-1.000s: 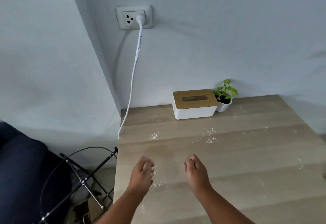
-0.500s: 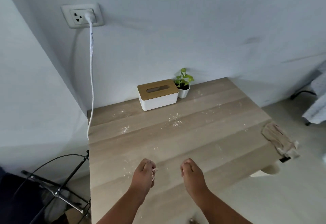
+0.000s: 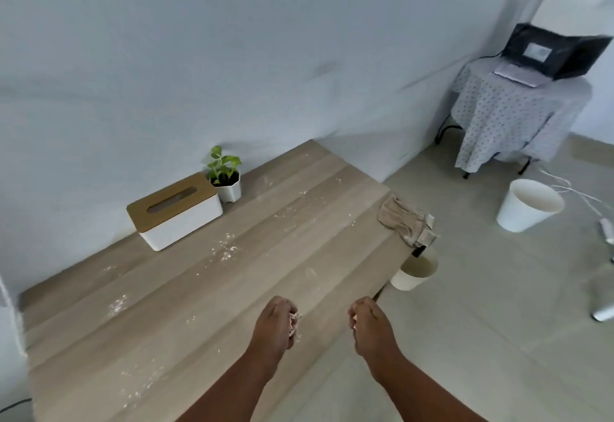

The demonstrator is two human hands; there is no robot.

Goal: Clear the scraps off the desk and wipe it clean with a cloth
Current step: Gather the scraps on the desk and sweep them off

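Both hands hover over the desk's [image 3: 206,305] near edge, left hand [image 3: 275,323] and right hand [image 3: 369,325] each curled around white scraps [image 3: 293,323]. Cloth [image 3: 407,222] lies crumpled at the right edge, long axis along that edge, part overhanging. More crumbs [image 3: 226,248] scattered mid-surface; tissue box [image 3: 174,210] and potted plant [image 3: 226,174] at the far edge, a white bin [image 3: 413,272] just beyond the right corner.

Two bare forearms enter from the lower edge, near the bench [image 3: 206,292]. No sleeves, gloves, rings or watch show on the left hand [image 3: 275,322] or right hand [image 3: 368,323].
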